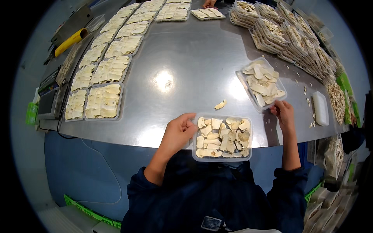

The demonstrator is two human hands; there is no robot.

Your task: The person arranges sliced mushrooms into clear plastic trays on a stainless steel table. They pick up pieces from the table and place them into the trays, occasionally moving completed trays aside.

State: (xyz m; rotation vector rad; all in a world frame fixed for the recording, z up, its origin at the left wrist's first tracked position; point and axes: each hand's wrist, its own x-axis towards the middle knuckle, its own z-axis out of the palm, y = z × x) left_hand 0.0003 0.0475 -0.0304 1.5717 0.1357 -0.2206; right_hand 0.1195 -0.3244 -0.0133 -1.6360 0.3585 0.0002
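Observation:
A clear plastic tray [222, 159] sits in front of my body, its near side past the table's edge. Pieces of sliced mushroom [212, 142] lie spread in rows inside it. The fingertips of my left hand [177, 134] are at this tray's upper left corner; whether they grip the rim is unclear. Off to the right, my right hand [283, 113] pinches the near corner of a second clear tray [282, 86], heaped with loose, pale mushroom slices [260, 80]. A single slice [220, 104] lies on the metal table between the two trays.
Trays of neatly layered slices [103, 100] line the steel table [140, 116] at left. Stacked trays [274, 32] fill the far right, near scattered crumbs and a white plastic block [320, 108]. Another person's hand [209, 3] is by a far tray [207, 13]. A cable [62, 134] hangs at left.

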